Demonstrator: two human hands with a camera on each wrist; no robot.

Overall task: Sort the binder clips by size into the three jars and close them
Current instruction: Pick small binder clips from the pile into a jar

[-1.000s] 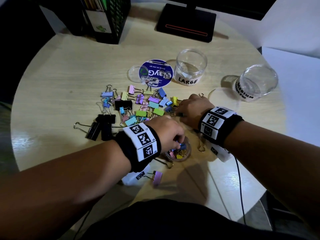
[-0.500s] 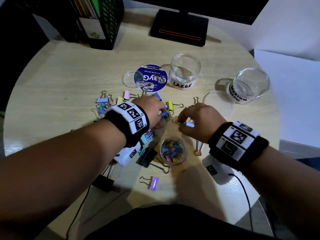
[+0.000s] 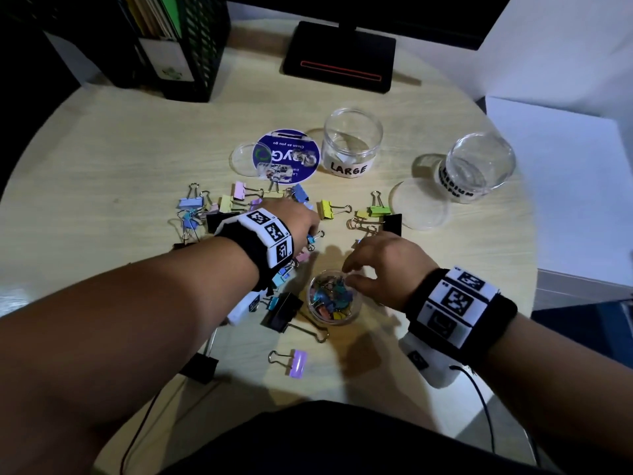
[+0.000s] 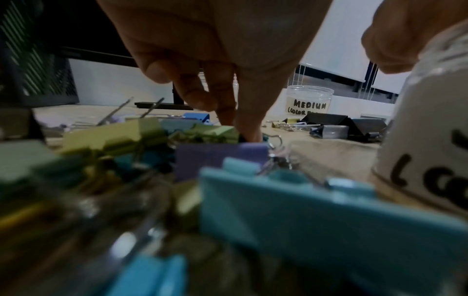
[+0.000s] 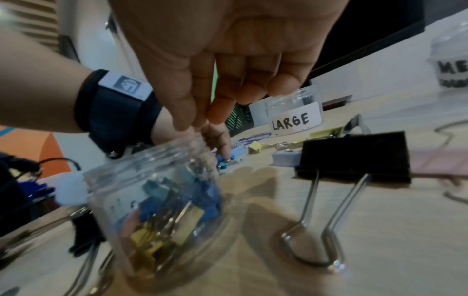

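A small clear jar (image 3: 358, 311) (image 5: 106, 200) near me holds several small coloured clips. My right hand (image 3: 347, 274) (image 5: 197, 122) hovers over its mouth, thumb and forefinger pointing down, with nothing visible between them. My left hand (image 3: 310, 234) (image 4: 240, 128) reaches into the pile of pastel clips (image 3: 236, 200) and pinches a small blue clip (image 3: 313, 238) (image 5: 224, 160) lying on the table. The LARGE jar (image 3: 352, 145) (image 5: 293, 118) and the MEDIUM jar (image 3: 479, 166) (image 4: 309, 104) stand open farther back. Black large clips (image 3: 282, 311) (image 5: 354, 154) lie beside the small jar.
Clear lids (image 3: 419, 207) (image 3: 241, 159) and a blue round sticker (image 3: 286, 156) lie by the jars. A lilac clip (image 3: 296, 363) sits near the front edge. A black mesh file holder (image 3: 191, 46) and a monitor base (image 3: 339, 60) stand at the back.
My left hand left the small jar and went back to the clip pile. My right hand came from the pile with a small clip to above the jar.
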